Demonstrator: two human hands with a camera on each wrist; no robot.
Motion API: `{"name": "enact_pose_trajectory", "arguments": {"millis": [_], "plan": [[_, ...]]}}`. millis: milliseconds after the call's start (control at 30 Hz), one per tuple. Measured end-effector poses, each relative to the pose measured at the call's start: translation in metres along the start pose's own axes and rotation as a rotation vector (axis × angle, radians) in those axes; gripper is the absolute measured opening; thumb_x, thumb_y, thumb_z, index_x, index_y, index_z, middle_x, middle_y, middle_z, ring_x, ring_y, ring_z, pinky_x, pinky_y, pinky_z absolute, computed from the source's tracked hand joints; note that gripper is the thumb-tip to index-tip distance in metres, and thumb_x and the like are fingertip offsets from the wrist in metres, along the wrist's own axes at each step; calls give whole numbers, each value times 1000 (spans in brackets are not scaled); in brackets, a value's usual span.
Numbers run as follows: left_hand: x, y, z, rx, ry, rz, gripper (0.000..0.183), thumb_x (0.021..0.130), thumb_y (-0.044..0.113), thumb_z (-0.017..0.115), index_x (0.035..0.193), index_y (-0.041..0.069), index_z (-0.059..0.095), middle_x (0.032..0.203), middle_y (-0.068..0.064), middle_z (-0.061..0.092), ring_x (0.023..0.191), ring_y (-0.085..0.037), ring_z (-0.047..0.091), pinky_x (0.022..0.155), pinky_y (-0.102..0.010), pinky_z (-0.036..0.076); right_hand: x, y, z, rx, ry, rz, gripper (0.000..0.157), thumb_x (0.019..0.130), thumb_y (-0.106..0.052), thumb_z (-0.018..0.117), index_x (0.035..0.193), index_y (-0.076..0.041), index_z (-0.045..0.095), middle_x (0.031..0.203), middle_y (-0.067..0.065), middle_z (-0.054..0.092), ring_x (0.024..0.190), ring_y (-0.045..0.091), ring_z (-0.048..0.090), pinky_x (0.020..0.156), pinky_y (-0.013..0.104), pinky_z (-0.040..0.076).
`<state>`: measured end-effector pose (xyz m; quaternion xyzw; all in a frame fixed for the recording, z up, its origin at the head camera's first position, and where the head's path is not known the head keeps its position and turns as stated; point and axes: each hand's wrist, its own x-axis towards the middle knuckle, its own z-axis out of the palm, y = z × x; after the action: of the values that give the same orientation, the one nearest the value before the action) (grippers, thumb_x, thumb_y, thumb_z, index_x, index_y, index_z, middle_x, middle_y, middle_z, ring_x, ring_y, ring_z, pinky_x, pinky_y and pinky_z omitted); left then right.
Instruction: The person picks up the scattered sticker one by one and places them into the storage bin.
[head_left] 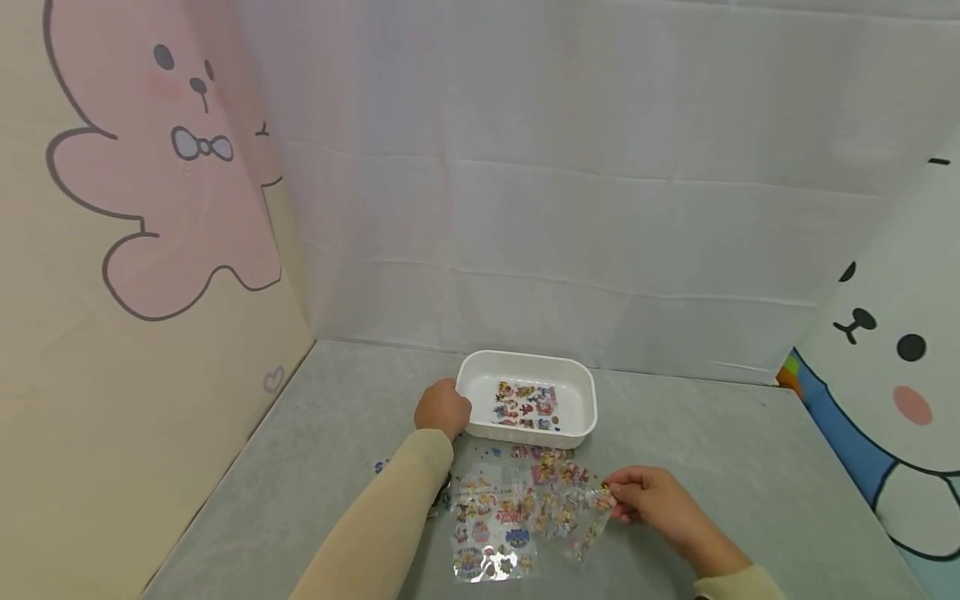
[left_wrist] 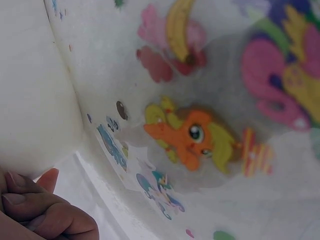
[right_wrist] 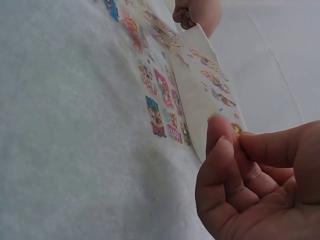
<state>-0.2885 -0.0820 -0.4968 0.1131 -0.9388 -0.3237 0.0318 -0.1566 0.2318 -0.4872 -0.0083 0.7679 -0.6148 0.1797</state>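
Note:
My left hand (head_left: pixel 442 408) is at the left end of a white tray (head_left: pixel 585 408), its curled fingers gripping the rim. In the left wrist view, bent fingers (left_wrist: pixel 45 205) show right by the tray's white wall (left_wrist: pixel 37 90). My right hand (head_left: pixel 652 504) pinches the right edge of a clear sticker sheet (head_left: pixel 570 512) between thumb and fingers, its free part tilting over other sheets. From the right wrist view, the thumb (right_wrist: pixel 270 147) presses against the forefinger at that sheet's edge. Inside the tray lies a sticker sheet (head_left: pixel 528 402) with small colourful cartoon figures.
Several clear sticker sheets (head_left: pixel 491 533) overlap on the grey tabletop (head_left: pixel 337 433) in front of the tray. Part of a sticker piece (head_left: pixel 380 467) and a dark item (head_left: pixel 441 497) peek out beside the left sleeve. A white curtain (head_left: pixel 555 208) hangs behind the table.

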Motion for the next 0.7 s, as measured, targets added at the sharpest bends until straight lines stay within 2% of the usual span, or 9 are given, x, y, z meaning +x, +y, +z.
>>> {"name": "enact_pose_trajectory", "arguments": {"millis": [133,367,700], "plan": [[-2,2,-4,-9,-15,-3,35,84,13,57,117,5,64,101,-10,68,89,-25,64,74,-45,51,3,-3,1,-18,7,-25,28,93,-7,52,109,17,57,81,15,65,69,20,62,62,36,53],[-2,2,-5,5,-15,0,37,84,14,57,120,5,63,104,-11,67,91,-26,64,75,-46,51,9,-9,-1,-74,96,-81,26,94,-7,53,108,14,58,82,18,65,70,21,62,65,37,53],[-1,3,-5,1,-16,4,33,83,12,57,114,6,66,97,-9,68,85,-24,64,72,-44,51,23,-16,-4,-173,252,-93,18,94,-7,53,103,6,62,82,12,63,71,18,61,65,31,52]]}}
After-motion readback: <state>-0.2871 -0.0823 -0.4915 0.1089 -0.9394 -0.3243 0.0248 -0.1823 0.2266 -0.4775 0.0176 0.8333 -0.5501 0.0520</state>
